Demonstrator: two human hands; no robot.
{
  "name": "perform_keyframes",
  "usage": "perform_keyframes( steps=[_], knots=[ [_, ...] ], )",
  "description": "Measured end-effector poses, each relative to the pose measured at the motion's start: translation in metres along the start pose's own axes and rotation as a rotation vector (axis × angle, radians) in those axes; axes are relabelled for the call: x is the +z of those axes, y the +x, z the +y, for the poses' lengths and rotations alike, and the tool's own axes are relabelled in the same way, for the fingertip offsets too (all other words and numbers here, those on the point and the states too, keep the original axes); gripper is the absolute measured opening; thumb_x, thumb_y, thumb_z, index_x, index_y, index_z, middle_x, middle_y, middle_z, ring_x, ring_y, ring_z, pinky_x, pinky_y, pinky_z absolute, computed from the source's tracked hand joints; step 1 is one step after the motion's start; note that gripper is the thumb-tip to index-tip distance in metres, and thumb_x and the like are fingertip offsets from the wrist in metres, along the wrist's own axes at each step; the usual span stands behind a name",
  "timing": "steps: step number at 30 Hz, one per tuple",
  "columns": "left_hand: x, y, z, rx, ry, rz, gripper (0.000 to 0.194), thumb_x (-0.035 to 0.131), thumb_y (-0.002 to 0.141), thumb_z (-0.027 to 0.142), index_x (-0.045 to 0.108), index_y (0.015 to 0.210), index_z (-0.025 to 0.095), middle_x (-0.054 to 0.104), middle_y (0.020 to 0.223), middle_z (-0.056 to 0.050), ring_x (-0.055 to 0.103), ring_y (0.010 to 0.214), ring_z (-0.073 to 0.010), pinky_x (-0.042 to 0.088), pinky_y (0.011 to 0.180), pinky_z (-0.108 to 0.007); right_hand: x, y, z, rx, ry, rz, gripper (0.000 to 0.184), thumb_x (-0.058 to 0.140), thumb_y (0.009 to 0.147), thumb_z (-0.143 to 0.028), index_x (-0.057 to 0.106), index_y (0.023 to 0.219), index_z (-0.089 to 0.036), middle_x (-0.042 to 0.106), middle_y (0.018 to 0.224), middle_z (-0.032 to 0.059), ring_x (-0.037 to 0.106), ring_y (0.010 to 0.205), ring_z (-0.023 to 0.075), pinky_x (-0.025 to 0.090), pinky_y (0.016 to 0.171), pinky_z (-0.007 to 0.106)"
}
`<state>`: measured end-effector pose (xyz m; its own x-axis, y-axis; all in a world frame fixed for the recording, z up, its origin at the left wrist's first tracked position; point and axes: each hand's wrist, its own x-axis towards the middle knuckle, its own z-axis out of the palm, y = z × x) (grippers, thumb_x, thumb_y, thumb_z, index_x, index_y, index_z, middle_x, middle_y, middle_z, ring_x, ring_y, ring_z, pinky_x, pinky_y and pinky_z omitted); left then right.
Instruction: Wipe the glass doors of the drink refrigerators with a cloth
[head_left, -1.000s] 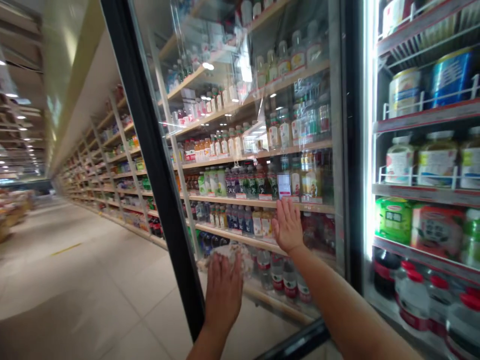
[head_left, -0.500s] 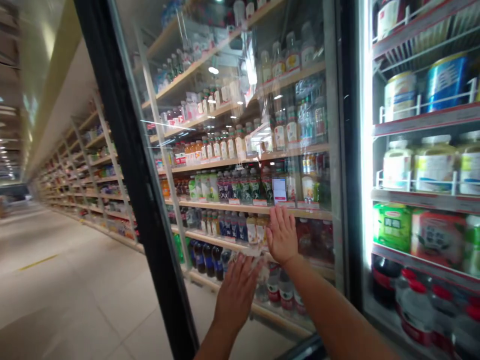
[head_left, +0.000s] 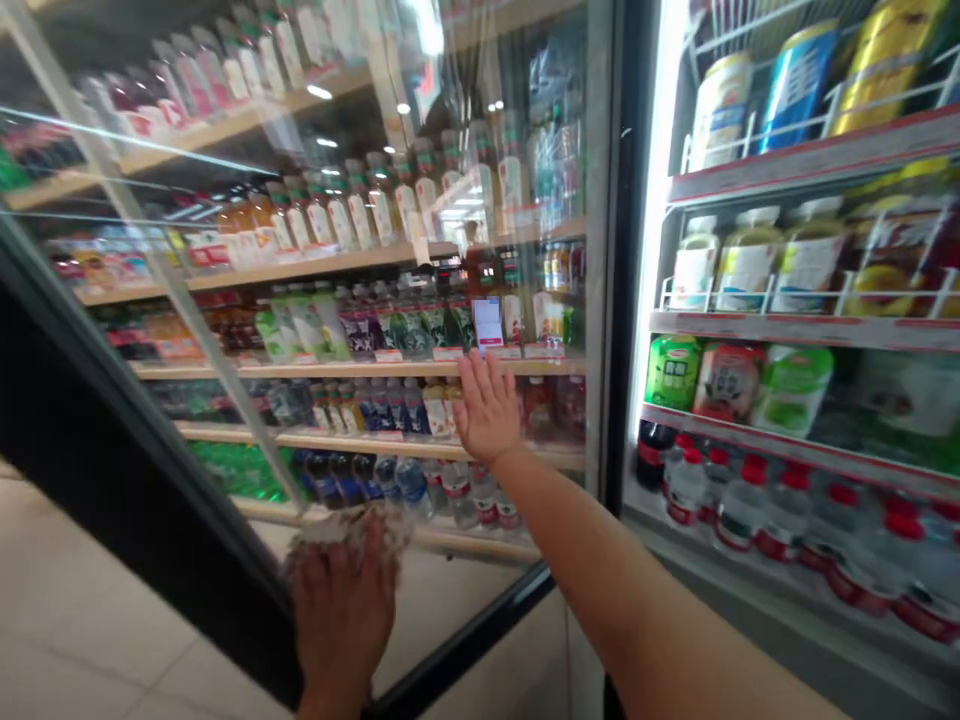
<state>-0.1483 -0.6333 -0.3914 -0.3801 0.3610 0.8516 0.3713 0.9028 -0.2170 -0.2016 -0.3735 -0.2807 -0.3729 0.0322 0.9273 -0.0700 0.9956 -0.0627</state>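
Note:
A refrigerator's glass door (head_left: 450, 620) stands swung out in front of me, framed in black. Low on the pane, my left hand (head_left: 343, 600) presses a crumpled, pale patterned cloth (head_left: 375, 525) against the glass. The fingers lie over the cloth, and its edge shows past the fingertips. Higher and to the right, my right hand (head_left: 489, 408) rests flat on the pane with its fingers spread, holding nothing. Just above those fingertips, a small white sticker with a red strip (head_left: 487, 322) is on the glass.
The door's thick black frame (head_left: 150, 480) slants down the left side. At right, the lit refrigerator (head_left: 750, 325) holds cans, bottles and cartons on wire-fronted shelves. Through the glass appear wooden store shelves (head_left: 360, 368) full of drinks. Pale floor tiles (head_left: 67, 620) lie below.
My left hand has moved left and down across the glass with the cloth. The right hand stays flat just below the sticker. My view has come closer to the door.

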Motion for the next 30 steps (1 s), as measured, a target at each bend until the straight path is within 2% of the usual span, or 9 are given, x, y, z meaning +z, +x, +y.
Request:
perform_keyframes(
  steps=[6, 8, 10, 15, 20, 23, 25, 28, 30],
  knots=[
    [-0.033, 0.117, -0.011, -0.197, -0.052, 0.192, 0.082, 0.063, 0.095, 0.037, 0.021, 0.162, 0.013, 0.001, 0.168, -0.024, 0.001, 0.151, -0.0543, 0.014, 0.116, -0.077, 0.000, 0.001, 0.002, 0.012, -0.005, -0.001, 0.064, 0.036, 0.102, -0.039, 0.028, 0.162, -0.017, 0.032, 0.166, 0.0095, 0.010, 0.158, 0.0261, 0.011, 0.127, 0.051],
    [-0.035, 0.134, -0.002, -0.178, -0.071, 0.209, 0.082, 0.064, 0.095, 0.036, 0.021, 0.162, 0.013, -0.003, 0.169, -0.023, -0.001, 0.151, -0.0533, 0.012, 0.117, -0.076, 0.001, 0.000, 0.002, 0.001, 0.002, 0.025, 0.064, 0.036, 0.102, -0.038, 0.027, 0.162, -0.017, 0.033, 0.165, 0.0098, 0.011, 0.158, 0.0257, 0.011, 0.127, 0.050],
    [-0.026, 0.119, 0.013, -0.099, -0.082, 0.188, 0.077, 0.063, 0.095, 0.032, 0.026, 0.161, 0.015, 0.003, 0.169, -0.023, 0.000, 0.153, -0.0504, 0.014, 0.119, -0.074, 0.002, -0.001, 0.002, -0.011, -0.001, 0.047, 0.064, 0.035, 0.102, -0.038, 0.027, 0.162, -0.017, 0.033, 0.165, 0.0098, 0.012, 0.158, 0.0254, 0.011, 0.127, 0.049],
    [0.005, 0.056, 0.025, 0.209, -0.061, 0.085, 0.060, 0.062, 0.095, 0.022, 0.046, 0.152, 0.025, 0.049, 0.148, -0.016, 0.012, 0.156, -0.0367, 0.023, 0.123, -0.059, 0.001, -0.003, 0.002, -0.032, -0.018, 0.131, 0.064, 0.034, 0.102, -0.035, 0.026, 0.162, -0.016, 0.035, 0.164, 0.0096, 0.010, 0.158, 0.0231, 0.011, 0.128, 0.047],
    [-0.027, 0.122, 0.001, -0.056, -0.002, 0.231, 0.074, 0.064, 0.094, 0.034, 0.033, 0.159, 0.019, 0.023, 0.164, -0.023, 0.003, 0.155, -0.0452, 0.016, 0.121, -0.068, -0.002, -0.006, 0.001, -0.034, -0.019, 0.124, 0.065, 0.036, 0.101, -0.034, 0.024, 0.162, -0.015, 0.032, 0.166, 0.0102, 0.009, 0.158, 0.0239, 0.012, 0.128, 0.048],
    [-0.040, 0.145, 0.006, -0.116, 0.018, 0.253, 0.076, 0.062, 0.095, 0.035, 0.029, 0.160, 0.017, 0.011, 0.167, -0.024, 0.000, 0.155, -0.0464, 0.015, 0.121, -0.069, -0.003, -0.007, 0.000, -0.035, -0.002, 0.131, 0.068, 0.037, 0.101, -0.034, 0.020, 0.163, -0.014, 0.030, 0.166, 0.0116, 0.010, 0.158, 0.0253, 0.014, 0.127, 0.050],
    [-0.033, 0.124, 0.018, -0.063, 0.024, 0.207, 0.072, 0.062, 0.095, 0.032, 0.034, 0.159, 0.019, 0.019, 0.166, -0.022, 0.003, 0.155, -0.0445, 0.017, 0.121, -0.066, -0.003, -0.009, 0.000, -0.047, 0.007, 0.164, 0.069, 0.036, 0.101, -0.033, 0.016, 0.164, -0.014, 0.030, 0.166, 0.0119, 0.011, 0.158, 0.0255, 0.016, 0.127, 0.050],
    [-0.015, 0.067, 0.025, 0.202, -0.035, 0.068, 0.057, 0.062, 0.095, 0.029, 0.049, 0.151, 0.028, 0.049, 0.151, -0.013, 0.021, 0.155, -0.0342, 0.020, 0.125, -0.053, -0.004, -0.010, -0.001, -0.062, 0.024, 0.208, 0.070, 0.034, 0.102, -0.032, 0.007, 0.165, -0.016, 0.029, 0.167, 0.0119, 0.013, 0.158, 0.0254, 0.017, 0.127, 0.051],
    [-0.013, 0.043, 0.015, 0.200, -0.017, 0.053, 0.051, 0.063, 0.094, 0.029, 0.057, 0.145, 0.028, 0.059, 0.138, -0.012, 0.024, 0.154, -0.0332, 0.020, 0.126, -0.051, -0.005, -0.011, 0.000, -0.069, 0.047, 0.213, 0.071, 0.034, 0.103, -0.032, 0.003, 0.165, -0.017, 0.028, 0.167, 0.0120, 0.013, 0.158, 0.0256, 0.018, 0.126, 0.051]
  ],
)
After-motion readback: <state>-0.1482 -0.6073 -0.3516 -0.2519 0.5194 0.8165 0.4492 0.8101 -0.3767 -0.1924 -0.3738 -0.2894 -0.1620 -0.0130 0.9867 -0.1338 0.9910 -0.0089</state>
